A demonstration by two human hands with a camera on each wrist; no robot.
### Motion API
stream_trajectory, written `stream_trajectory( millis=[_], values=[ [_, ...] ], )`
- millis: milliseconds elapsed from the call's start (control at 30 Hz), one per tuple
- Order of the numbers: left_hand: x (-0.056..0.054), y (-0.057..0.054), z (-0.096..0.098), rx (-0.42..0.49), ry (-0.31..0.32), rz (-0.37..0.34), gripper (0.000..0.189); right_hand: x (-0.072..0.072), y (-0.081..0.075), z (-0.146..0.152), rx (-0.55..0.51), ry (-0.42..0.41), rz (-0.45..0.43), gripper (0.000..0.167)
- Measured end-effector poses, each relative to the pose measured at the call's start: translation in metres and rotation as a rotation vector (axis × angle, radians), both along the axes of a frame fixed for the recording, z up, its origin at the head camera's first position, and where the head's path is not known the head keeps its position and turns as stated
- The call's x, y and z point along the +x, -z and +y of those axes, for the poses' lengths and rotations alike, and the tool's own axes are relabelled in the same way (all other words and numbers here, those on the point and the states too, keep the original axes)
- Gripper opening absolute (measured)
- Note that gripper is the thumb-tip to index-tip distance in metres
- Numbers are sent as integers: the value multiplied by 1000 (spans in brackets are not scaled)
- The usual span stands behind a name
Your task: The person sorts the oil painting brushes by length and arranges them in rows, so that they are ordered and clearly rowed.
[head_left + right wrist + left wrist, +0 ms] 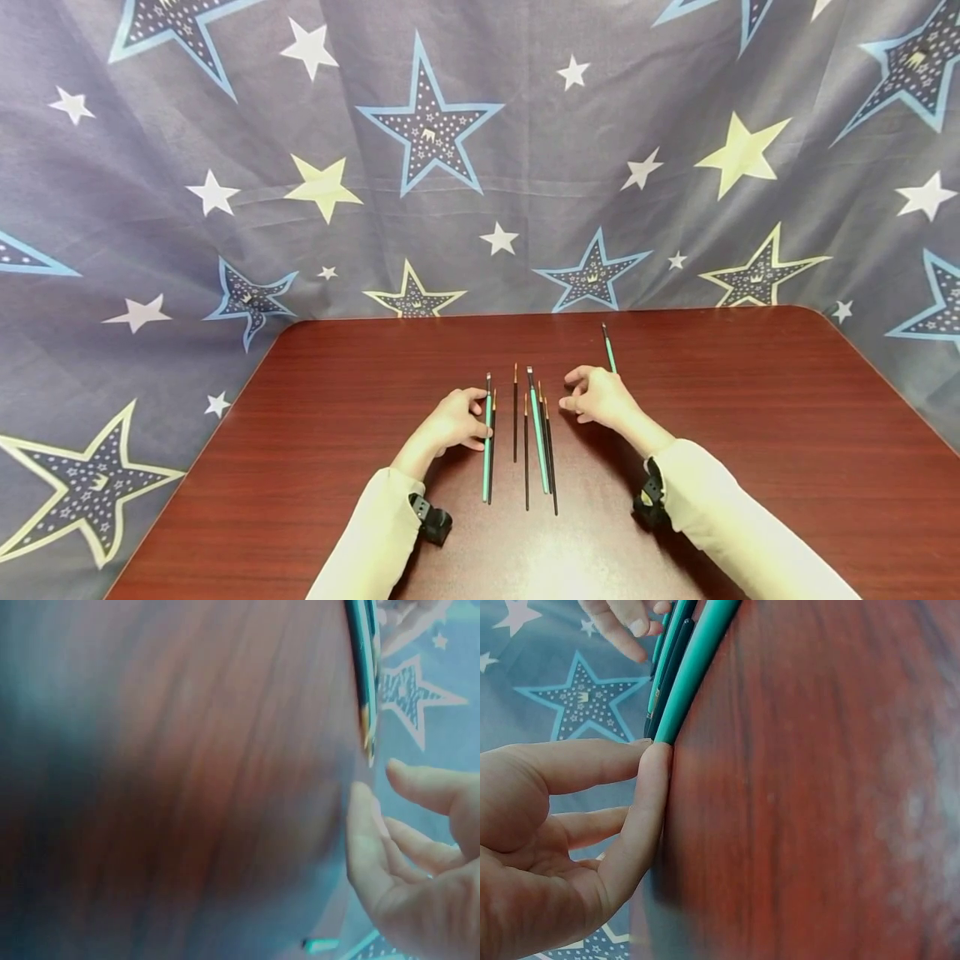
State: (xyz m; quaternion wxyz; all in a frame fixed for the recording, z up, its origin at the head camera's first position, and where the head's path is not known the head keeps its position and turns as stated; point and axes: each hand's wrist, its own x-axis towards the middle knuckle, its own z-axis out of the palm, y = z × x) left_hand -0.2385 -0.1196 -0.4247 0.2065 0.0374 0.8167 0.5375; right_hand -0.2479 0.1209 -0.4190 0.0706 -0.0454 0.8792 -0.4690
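Several slim paintbrushes lie on the dark red table, bristles pointing away. At the left of the group, a green brush (487,467) lies beside a black brush (492,479). My left hand (453,419) touches that green brush from its left side, with thumb and index finger apart along it. Farther right, a black brush (515,425) lies alone, then come a second green brush (538,442) and several black ones. My right hand (600,396) hovers right of these, fingers loosely bent around nothing. Beyond it lies a third green brush (609,354), partly hidden by the hand.
The table (360,358) has rounded far corners. A grey cloth (525,167) with printed stars hangs behind it and on both sides. Black wrist cameras are strapped below each light sleeve (375,525). Light glares off the near table surface.
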Motion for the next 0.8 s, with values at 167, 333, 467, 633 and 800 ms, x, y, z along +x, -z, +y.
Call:
stream_trajectory(
  millis=[167,333,467,633,800],
  values=[
    [-1,2,0,-8,3,3,67,10,-1,-13,28,-17,-28,37],
    [-3,4,0,-15,-2,14,68,16,-1,-25,52,-26,-52,45],
    [-3,5,0,-16,5,13,67,22,0,-30,49,-37,-64,51],
    [-2,5,-1,-19,14,12,67,27,-1,-31,34,-51,-90,55],
    [-2,4,-1,-17,9,13,67,29,-2,-32,21,-59,-115,56]
  ],
)
